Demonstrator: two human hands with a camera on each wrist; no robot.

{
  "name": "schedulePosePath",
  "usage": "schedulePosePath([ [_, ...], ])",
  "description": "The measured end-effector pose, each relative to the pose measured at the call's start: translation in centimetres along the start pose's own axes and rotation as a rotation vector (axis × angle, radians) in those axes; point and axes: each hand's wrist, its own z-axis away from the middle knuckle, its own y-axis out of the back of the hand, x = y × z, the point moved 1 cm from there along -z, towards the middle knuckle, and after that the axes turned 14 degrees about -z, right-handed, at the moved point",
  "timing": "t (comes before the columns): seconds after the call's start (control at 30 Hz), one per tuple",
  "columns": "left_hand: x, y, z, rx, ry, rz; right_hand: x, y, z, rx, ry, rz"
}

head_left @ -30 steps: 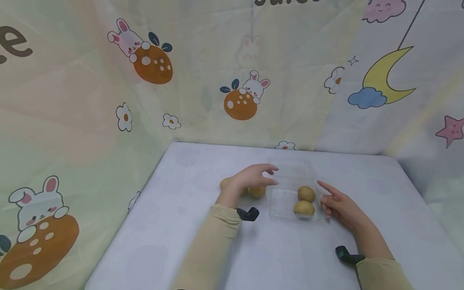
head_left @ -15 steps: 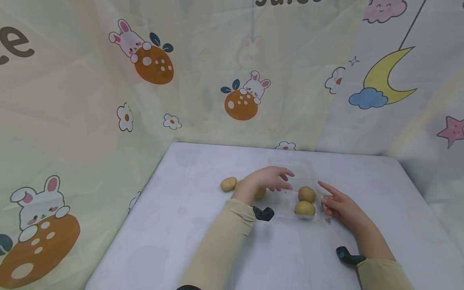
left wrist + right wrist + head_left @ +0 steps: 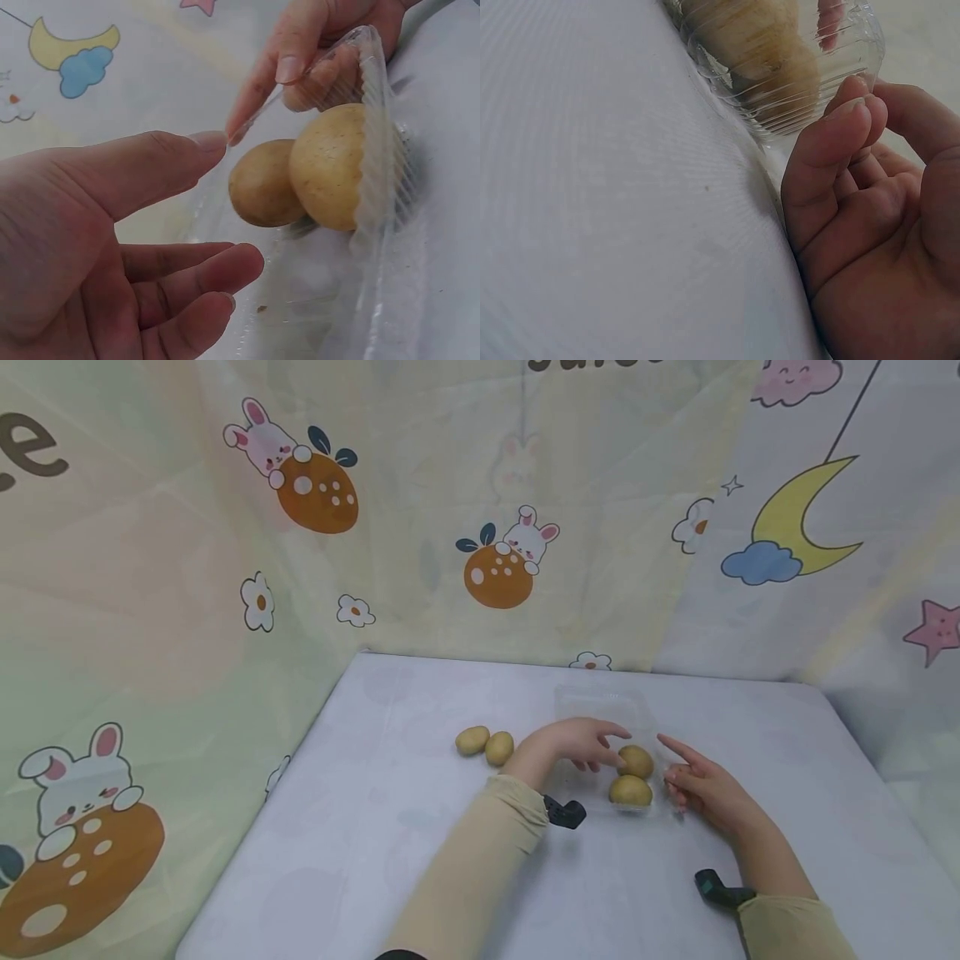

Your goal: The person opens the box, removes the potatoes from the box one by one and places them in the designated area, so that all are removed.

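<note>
A clear plastic clamshell box (image 3: 577, 797) lies opened out on the table, its lid (image 3: 596, 697) folded to the far side. Two potatoes sit in its right half, a rear potato (image 3: 636, 762) and a front potato (image 3: 630, 791). Over the left half hovers my left hand (image 3: 573, 739), fingers loosely spread and nothing in the palm (image 3: 82, 262). Its thumb points toward the potatoes. At the box's right side, my right hand (image 3: 701, 789) holds the rim, with thumb and curled fingers (image 3: 832, 142) against the ribbed wall and index finger extended.
To the left of the box, two more potatoes lie side by side on the table, an outer potato (image 3: 472, 741) and an inner potato (image 3: 499, 748). The left forearm (image 3: 468, 868) crosses the table's front. A printed cloth (image 3: 405, 552) hangs behind the table.
My left hand has moved right from beside the loose potatoes to over the box. A third loose potato seen earlier is now behind that wrist. My right hand stays where it was.
</note>
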Motion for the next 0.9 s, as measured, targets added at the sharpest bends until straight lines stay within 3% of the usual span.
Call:
schedulePosePath([
  [0.37, 0.0, -1.3, -0.9, -0.006, -0.017, 0.036, 0.1, 0.1, -0.1, -0.005, 0.012, 0.01],
  [0.9, 0.4, -2.1, -1.7, 0.034, 0.016, -0.05, 0.3, 0.2, -0.2, -0.023, 0.031, -0.035],
])
